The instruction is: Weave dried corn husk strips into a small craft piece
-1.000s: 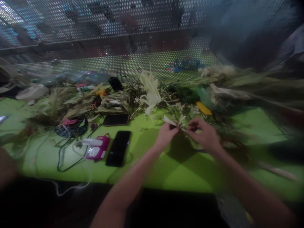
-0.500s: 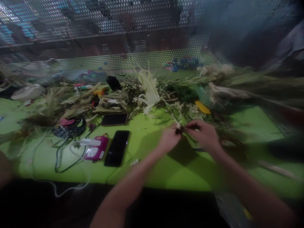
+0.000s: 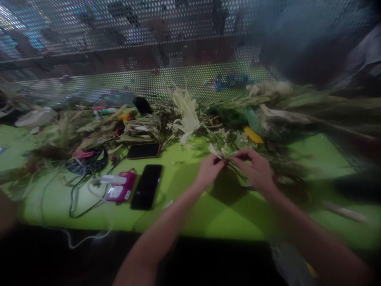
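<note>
My left hand (image 3: 208, 171) pinches a small pale piece of dried corn husk (image 3: 216, 151) between thumb and forefinger, over the green table (image 3: 193, 214). The husk's loose end fans out above the fingertips. Fingertip to fingertip with it, my right hand (image 3: 255, 169) is closed in a pinch on the same piece, or on a thin stem at its base; the fingers hide which. Behind my hands stands a larger pale corn husk (image 3: 187, 113), its strips spread upward, among dry plant scraps.
A tangle of dried husks and stalks (image 3: 92, 127) runs along the back, before a perforated metal screen (image 3: 143, 51). Two phones (image 3: 147, 186) and a magenta power adapter (image 3: 121, 186) with cables lie at left. A yellow object (image 3: 253, 135) lies behind my right hand.
My left hand has turned, and the husk piece now shows as a pale fan above its fingers. The right hand has barely shifted and stays against the left.
</note>
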Motion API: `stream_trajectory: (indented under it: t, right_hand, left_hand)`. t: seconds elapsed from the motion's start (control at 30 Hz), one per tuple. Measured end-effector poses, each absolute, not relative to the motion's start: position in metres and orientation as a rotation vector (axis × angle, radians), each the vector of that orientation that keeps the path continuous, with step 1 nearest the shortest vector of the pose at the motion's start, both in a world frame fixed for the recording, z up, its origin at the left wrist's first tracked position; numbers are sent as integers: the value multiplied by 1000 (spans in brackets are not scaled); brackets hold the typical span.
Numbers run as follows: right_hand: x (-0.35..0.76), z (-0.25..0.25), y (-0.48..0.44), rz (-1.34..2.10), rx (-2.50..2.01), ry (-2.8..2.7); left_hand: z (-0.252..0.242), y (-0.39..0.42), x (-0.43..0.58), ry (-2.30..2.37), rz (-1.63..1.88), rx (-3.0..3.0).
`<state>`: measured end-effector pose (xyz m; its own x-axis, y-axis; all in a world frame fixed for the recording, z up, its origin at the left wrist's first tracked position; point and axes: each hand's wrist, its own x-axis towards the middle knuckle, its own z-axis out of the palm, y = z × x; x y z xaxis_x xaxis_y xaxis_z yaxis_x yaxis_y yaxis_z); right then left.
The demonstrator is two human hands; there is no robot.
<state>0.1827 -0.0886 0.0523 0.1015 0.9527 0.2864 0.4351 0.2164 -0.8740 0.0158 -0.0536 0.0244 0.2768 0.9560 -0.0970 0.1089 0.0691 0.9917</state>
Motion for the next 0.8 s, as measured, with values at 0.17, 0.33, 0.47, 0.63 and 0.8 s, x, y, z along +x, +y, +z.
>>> stream_trajectory:
  t: [0.17, 0.33, 0.47, 0.63, 0.8]
  right_hand:
    - [177, 52, -87, 690, -1449, -1570]
    - [177, 50, -86, 731, -1503, -1531]
    - [181, 47, -86, 523, -1380, -1663]
    - [187, 42, -85, 260, -1194, -1944]
    - [187, 40, -83, 249, -1149, -2055]
  left_hand:
    - [24, -54, 15, 1046, 918, 1206]
    - [24, -53, 14, 1021, 863, 1191]
    - [22, -51, 14, 1075, 797, 1321]
    - [26, -51, 12, 1159, 660, 1539]
    - [29, -55, 12, 1159, 553, 1744]
